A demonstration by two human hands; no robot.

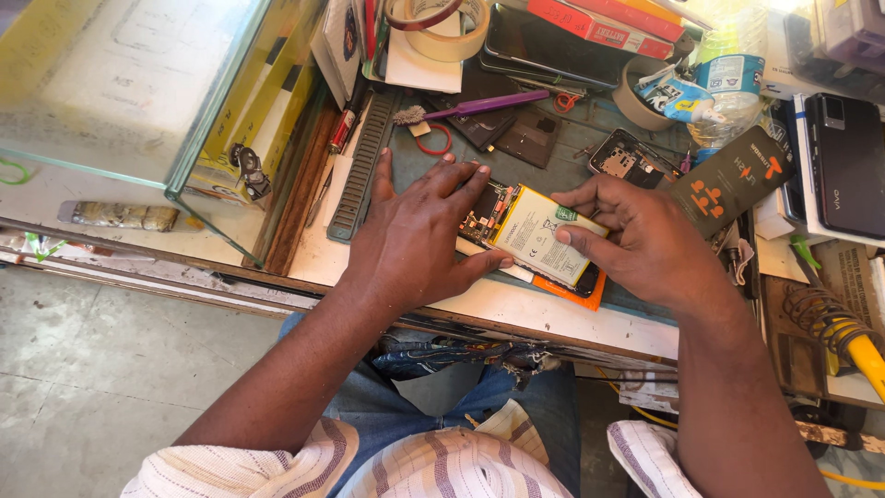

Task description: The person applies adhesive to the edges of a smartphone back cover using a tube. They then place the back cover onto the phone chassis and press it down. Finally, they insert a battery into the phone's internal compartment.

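- Your left hand [412, 235] lies flat and spread over the left end of the opened phone [516, 242], fingers pointing away from you, thumb tip pressed against the near edge of the cream-coloured battery [542, 236]; it closes around nothing.
- Your right hand [645, 242] curls over the battery's right end, thumb laid across its upper right corner and fingers folded around the far side, pinching that end of the battery.
- The battery sits in the phone's open back, tilted across the work mat [553, 166], squarely between your two hands and touching both.
- An orange edge [572, 293] shows beneath the phone at the near side, just at the bench's white front strip.
- Beyond your hands on the mat: a purple-handled brush [479, 106], a second stripped phone frame [631, 159] and a dark card with orange marks [733, 180], just beside your right knuckles.
- A roll of tape [449, 28] rests at the back; a glass case [138, 101] stands well to the left.
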